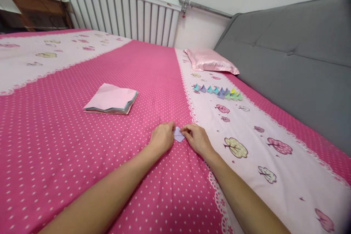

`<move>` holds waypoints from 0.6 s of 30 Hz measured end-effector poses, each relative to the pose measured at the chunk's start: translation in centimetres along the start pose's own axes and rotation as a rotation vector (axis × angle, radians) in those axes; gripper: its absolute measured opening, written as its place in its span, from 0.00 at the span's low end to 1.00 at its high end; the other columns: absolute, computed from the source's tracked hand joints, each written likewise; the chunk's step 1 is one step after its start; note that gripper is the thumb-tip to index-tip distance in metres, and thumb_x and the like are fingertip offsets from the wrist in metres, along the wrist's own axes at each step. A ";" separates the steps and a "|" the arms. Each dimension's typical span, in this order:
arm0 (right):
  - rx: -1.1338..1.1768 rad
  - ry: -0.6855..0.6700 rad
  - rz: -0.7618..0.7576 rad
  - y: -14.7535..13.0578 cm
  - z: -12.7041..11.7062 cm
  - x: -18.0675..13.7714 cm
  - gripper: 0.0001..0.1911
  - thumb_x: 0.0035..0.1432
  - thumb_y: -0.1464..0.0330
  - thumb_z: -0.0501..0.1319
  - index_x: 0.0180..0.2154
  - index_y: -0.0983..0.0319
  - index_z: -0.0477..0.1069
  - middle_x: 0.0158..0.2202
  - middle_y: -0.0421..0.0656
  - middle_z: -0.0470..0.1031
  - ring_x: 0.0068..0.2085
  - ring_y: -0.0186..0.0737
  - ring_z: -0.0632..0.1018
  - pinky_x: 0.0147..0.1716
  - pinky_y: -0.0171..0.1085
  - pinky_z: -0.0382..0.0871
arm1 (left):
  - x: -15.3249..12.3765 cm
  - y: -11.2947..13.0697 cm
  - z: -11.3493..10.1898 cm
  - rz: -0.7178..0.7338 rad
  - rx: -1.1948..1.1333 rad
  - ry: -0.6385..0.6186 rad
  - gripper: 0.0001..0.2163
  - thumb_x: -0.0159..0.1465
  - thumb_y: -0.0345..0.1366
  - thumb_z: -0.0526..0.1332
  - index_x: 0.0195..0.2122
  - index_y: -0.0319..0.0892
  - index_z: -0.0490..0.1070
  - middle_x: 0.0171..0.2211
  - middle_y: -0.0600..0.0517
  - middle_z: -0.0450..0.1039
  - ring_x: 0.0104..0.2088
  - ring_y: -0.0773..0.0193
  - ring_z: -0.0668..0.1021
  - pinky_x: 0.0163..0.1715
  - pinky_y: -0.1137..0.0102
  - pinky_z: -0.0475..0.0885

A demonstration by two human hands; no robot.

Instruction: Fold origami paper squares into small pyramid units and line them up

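Note:
A small piece of folded lavender paper [179, 135] lies on the pink dotted bedsheet, with a crease line across it and a point toward me. My left hand [163, 136] is closed at its left edge, fingertips curled against the paper. From the right, my right hand [196, 137] pinches the upper right edge between thumb and index finger. Up and to the left rests a stack of paper sheets [111, 98], pale pink on top. Several small folded paper pieces [218, 92] in teal, purple, yellow and green stand in a cluster beyond my right hand.
The bedsheet [153, 69] has pink dotted and white tree-printed bands. A pink satin pillow [211, 61] lies near the grey padded headboard [290, 51]. Along the wall runs a white radiator [123, 11] with a pipe [205, 7]. A wooden desk [38, 3] stands far left.

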State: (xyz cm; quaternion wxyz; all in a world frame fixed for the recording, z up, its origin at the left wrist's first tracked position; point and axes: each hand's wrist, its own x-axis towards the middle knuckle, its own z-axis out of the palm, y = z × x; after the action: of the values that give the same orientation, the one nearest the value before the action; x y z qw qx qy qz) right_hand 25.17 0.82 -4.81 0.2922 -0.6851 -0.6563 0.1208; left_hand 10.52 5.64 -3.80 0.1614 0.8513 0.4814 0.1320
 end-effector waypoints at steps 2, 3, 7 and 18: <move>0.000 0.004 0.005 0.1 0.1 0.0 0.07 0.52 0.69 0.57 0.32 0.59 0.74 0.32 0.42 0.75 0.33 0.37 0.74 0.35 0.36 0.65 | 0.1 -0.1 0.0 -0.001 -0.015 -0.008 0.10 0.58 0.29 0.50 0.38 0.41 0.68 0.36 0.46 0.74 0.36 0.60 0.75 0.35 0.69 0.66; 0.000 0.009 0.013 0.1 0.2 0.1 0.07 0.52 0.68 0.58 0.32 0.59 0.75 0.32 0.42 0.75 0.33 0.37 0.74 0.35 0.36 0.66 | 0.2 -0.2 0.1 0.002 -0.025 -0.009 0.10 0.58 0.29 0.51 0.37 0.41 0.69 0.35 0.47 0.74 0.36 0.60 0.75 0.35 0.69 0.66; -0.005 0.029 0.057 -0.2 0.5 0.1 0.09 0.50 0.64 0.60 0.32 0.59 0.76 0.33 0.43 0.76 0.35 0.39 0.75 0.37 0.37 0.67 | 0.3 -0.3 0.1 -0.002 -0.046 0.000 0.08 0.57 0.36 0.54 0.35 0.41 0.69 0.31 0.47 0.74 0.34 0.58 0.75 0.33 0.67 0.67; 0.017 0.003 0.115 0.1 0.7 0.5 0.12 0.46 0.72 0.58 0.33 0.58 0.77 0.33 0.41 0.78 0.34 0.38 0.76 0.36 0.36 0.69 | 0.9 -0.3 -0.1 -0.072 -0.150 -0.035 0.10 0.52 0.28 0.54 0.33 0.41 0.71 0.29 0.48 0.74 0.31 0.60 0.75 0.32 0.68 0.67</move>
State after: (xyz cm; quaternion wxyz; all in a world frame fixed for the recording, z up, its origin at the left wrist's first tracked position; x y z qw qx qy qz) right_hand 24.97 1.44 -5.34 0.2915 -0.7193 -0.6144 0.1421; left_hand 10.66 6.56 -3.80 0.2381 0.8210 0.4977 0.1469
